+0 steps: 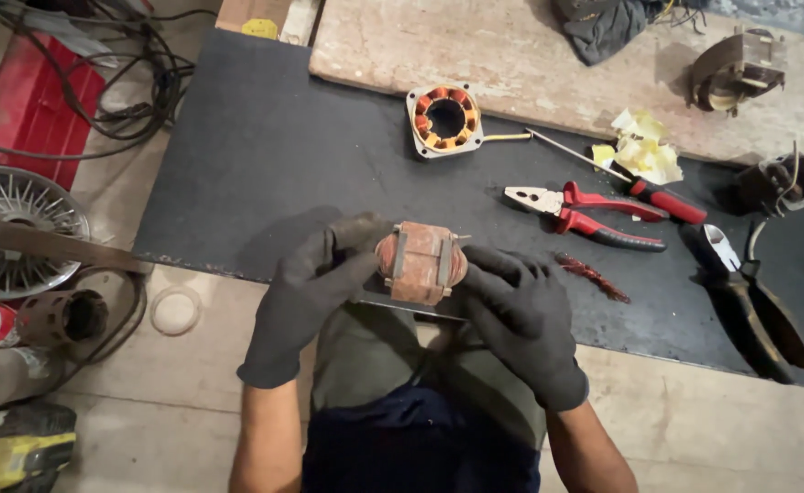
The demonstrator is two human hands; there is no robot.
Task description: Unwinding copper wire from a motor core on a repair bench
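Two gloved hands clasp a rusty wound motor core point(420, 262) over the near edge of the desk point(265, 155).

Head view: the left hand point(306, 297) and right hand point(521, 315) pinch its ends from 9 and 3 o'clock, probably to keep the windings facing up (clear of the desk). At 12 o'clock lies a stator ring point(445, 119); red pliers point(584, 215) at 2 o'clock, within reach.

Beyond hands on black mat point(265, 137): square stator point(445, 119) with copper windings. Right of hands: red pliers point(584, 212), red-handled screwdriver point(644, 187), yellow paper scraps point(644, 151), black cutters point(744, 292). Far left on floor: fan guard point(19, 215), cables point(119, 91).
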